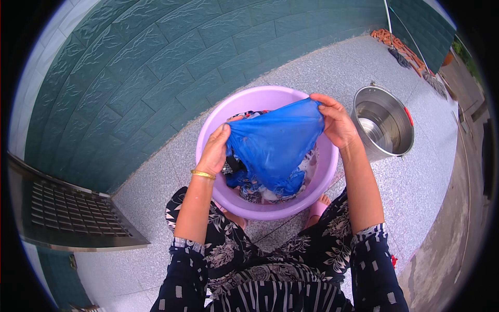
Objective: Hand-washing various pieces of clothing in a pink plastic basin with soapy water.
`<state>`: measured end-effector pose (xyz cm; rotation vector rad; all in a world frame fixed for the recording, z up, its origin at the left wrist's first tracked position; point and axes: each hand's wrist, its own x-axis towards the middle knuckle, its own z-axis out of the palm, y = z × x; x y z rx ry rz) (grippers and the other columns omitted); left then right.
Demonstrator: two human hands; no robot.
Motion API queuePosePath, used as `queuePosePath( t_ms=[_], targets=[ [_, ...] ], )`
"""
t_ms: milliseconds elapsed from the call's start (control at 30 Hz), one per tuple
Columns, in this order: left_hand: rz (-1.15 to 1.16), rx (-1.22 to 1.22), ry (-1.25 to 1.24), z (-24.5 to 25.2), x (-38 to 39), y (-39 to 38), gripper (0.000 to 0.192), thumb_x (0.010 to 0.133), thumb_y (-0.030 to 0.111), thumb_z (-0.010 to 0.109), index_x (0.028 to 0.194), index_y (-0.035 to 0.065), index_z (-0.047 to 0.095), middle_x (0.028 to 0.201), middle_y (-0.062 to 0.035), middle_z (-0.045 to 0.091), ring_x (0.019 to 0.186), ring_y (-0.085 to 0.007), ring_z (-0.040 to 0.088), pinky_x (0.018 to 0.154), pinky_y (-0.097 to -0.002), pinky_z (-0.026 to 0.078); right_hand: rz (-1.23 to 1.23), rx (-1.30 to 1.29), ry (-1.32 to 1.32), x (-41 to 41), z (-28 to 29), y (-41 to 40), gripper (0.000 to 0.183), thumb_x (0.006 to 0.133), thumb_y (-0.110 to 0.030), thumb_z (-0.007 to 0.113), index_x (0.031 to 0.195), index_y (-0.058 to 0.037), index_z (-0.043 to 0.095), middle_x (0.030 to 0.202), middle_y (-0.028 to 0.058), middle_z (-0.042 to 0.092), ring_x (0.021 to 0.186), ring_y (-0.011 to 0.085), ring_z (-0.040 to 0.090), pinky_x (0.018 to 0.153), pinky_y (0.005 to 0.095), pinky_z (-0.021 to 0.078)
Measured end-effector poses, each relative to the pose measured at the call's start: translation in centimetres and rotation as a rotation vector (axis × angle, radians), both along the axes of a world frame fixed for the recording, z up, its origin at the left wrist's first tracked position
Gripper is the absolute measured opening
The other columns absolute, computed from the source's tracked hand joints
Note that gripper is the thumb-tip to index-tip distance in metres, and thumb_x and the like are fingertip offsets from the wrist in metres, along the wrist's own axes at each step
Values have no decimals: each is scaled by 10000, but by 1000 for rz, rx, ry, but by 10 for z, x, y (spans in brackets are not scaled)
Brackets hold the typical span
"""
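Observation:
A wet blue cloth (278, 136) is stretched between my two hands above a round purple plastic basin (269, 212). My left hand (216, 146) pinches its left corner, thumb on top. The upper right corner is held between the thumb and fingers of my right hand (336, 120). The cloth's lower part hangs down into the basin, among patterned and dark wet clothes (249, 193). Soap suds (310, 165) show at the basin's right inner side. The cloth hides much of what lies in the basin.
Right of the basin stands a stainless steel bucket (384, 121) with a red grip on its handle. A green tiled wall (195, 58) runs behind the basin. Two mops (398, 57) lean near bricks (405, 48) at the upper right. A metal door (78, 214) is at the left.

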<state>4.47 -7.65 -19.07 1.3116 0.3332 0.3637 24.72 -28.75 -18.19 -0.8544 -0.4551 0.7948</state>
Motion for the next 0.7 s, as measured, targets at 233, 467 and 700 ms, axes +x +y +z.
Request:
queuePosePath(
  t_ms=[233, 467, 700],
  targets=[
    [139, -207, -14, -8, -5, 15, 338, 887, 283, 436, 1110, 37, 502, 1078, -55, 539, 966, -140, 518, 840, -295, 422, -20, 64, 15, 3, 6, -6, 357, 731, 18, 486, 1083, -14, 535, 1015, 70, 566, 886, 142, 546, 805, 262, 434],
    [255, -106, -4, -11, -8, 28, 333, 880, 307, 449, 1074, 46, 520, 1011, -44, 563, 897, -138, 538, 777, -300, 443, -78, -11, -132, 8, 10, -10, 377, 720, 37, 459, 1086, -12, 535, 1057, 82, 547, 958, 152, 511, 864, 273, 387],
    [376, -71, -37, -15, -9, 32, 278, 882, 309, 448, 983, 71, 552, 900, -32, 579, 811, -122, 533, 746, -269, 427, -148, -4, -129, 9, 8, -10, 390, 708, 57, 441, 1080, -3, 541, 1066, 100, 540, 960, 161, 504, 882, 276, 369]
  ],
)
